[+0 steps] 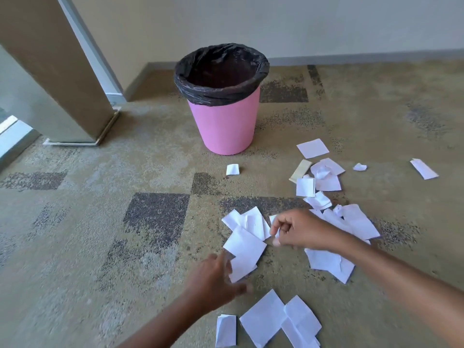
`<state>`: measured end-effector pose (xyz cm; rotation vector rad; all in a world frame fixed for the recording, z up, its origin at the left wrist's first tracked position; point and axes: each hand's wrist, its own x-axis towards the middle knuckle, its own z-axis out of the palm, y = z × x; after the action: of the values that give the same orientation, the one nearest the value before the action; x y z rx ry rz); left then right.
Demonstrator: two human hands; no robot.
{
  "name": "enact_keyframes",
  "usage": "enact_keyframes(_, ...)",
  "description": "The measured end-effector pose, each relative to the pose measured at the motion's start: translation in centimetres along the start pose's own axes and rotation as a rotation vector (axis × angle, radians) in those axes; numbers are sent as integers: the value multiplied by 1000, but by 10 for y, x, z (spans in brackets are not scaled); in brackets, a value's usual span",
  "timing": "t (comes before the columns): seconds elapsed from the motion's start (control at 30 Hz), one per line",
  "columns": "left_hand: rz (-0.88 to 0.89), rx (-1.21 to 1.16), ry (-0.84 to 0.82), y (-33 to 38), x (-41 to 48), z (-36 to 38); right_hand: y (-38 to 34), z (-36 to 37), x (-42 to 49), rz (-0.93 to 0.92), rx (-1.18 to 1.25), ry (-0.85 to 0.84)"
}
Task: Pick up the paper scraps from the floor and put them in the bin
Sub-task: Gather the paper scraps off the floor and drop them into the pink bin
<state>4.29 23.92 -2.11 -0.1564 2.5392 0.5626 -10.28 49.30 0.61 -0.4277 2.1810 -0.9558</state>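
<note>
A pink bin (224, 124) with a black liner (200, 95) stands upright on the carpet near the wall. Several white paper scraps lie scattered in front of it and to its right. My left hand (214, 281), blurred, pinches the lower corner of a large white scrap (247, 249) between thumb and fingers. My right hand (297, 232) hovers low over the pile with its fingers curled, pinching a small white scrap (273, 219). More scraps lie nearer me (263, 317) and further right (359, 223). One small scrap (232, 169) lies alone just before the bin.
A brown pillar (57, 71) with a metal base stands at the left, beside a glass panel (12, 136). The beige wall and skirting (376, 57) run behind the bin. Patterned carpet (100, 234) stretches to the left of the scraps.
</note>
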Motion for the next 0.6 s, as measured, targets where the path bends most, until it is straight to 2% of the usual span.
enact_keyframes(0.13,20,98,-111,-13,-28,26,35,31,-33,41,-167,-107)
enact_keyframes(0.27,100,-11,-60,-19,-41,43,55,54,-66,65,-444,-192)
enact_keyframes(0.43,134,-175,-16,-17,-44,35,52,91,-98,12,-679,-80)
enact_keyframes(0.6,221,-270,44,-10,-41,24,51,124,-110,-11,-699,-25)
